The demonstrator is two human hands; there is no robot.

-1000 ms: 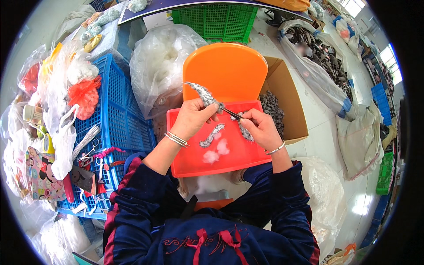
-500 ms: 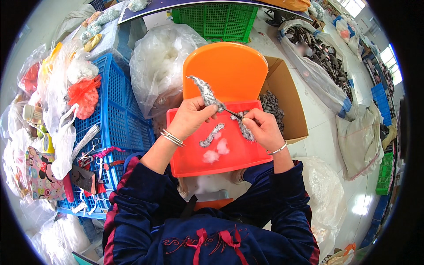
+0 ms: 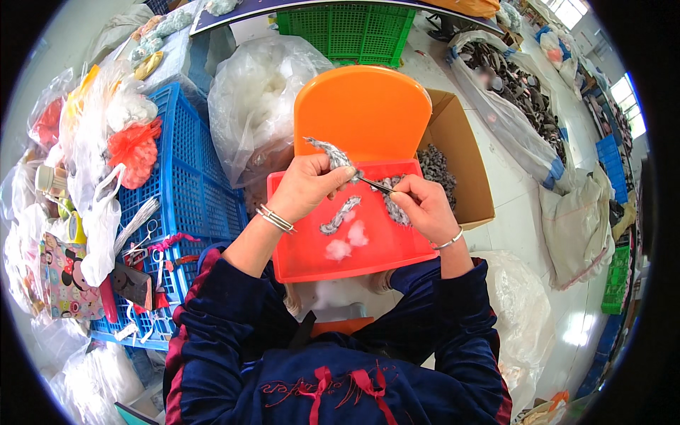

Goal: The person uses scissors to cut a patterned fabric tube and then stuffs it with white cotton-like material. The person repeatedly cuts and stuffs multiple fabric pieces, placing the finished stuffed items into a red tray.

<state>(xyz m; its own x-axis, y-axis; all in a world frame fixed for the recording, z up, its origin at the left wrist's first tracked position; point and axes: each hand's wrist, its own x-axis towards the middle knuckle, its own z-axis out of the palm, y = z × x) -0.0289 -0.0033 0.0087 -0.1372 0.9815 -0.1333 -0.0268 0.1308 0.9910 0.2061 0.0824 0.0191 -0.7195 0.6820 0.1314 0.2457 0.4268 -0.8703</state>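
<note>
My left hand [image 3: 306, 185] pinches a fuzzy grey-and-white plush piece [image 3: 329, 151], its narrow tip pointing up and to the left. In my right hand [image 3: 428, 208] is a slim dark metal tool [image 3: 374, 185], possibly tweezers. The tool's far end runs into the near end of the plush piece, so its tip is hidden. Below both hands lies a red tray [image 3: 393, 251]. On it rest a curved plush strip [image 3: 341, 215], tufts of white stuffing [image 3: 338, 249], and more grey fuzzy pieces [image 3: 397, 211] partly behind my right hand.
An orange chair [image 3: 363, 113] stands behind the tray. To its right, a cardboard box [image 3: 467, 170] holds grey fuzzy pieces. A clear bag of white stuffing [image 3: 262, 92] and blue crates [image 3: 188, 184] with scissors and bags are at left; a sack of dark pieces [image 3: 510, 92] lies far right.
The plush piece in my left hand has tilted lower and further left, with less of it standing above my fingers. My right hand and the tool have shifted only slightly.
</note>
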